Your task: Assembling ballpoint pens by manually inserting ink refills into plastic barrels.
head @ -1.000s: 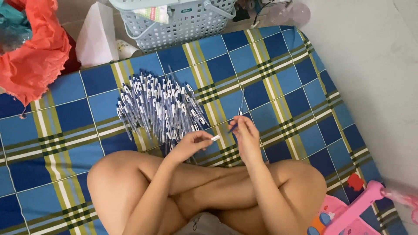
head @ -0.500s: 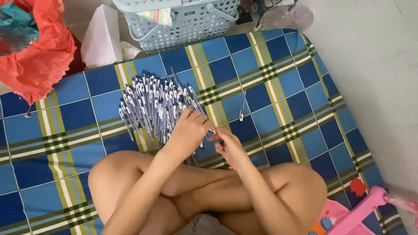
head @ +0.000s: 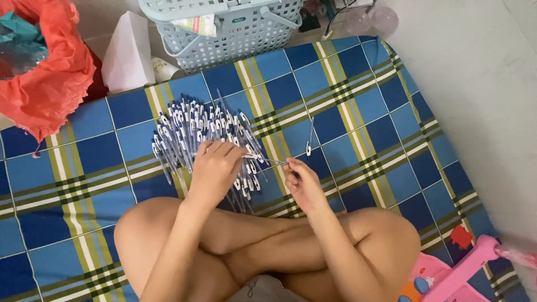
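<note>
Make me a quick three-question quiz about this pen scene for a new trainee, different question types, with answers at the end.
1. True or false: the pile of pens lies on a checked blue mat.
2. Which hand rests on the pile? A) left hand B) right hand
3. Fill in: behind the mat stands a pale blue ____.

Key: 1 true; 2 A; 3 basket. The right hand pinches a thin refill that runs across to the left hand.

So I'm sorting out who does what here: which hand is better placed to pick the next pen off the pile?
The left hand. It already rests on the pile of pens, fingers over them, while the right hand sits off to the side pinching a thin refill.
</note>
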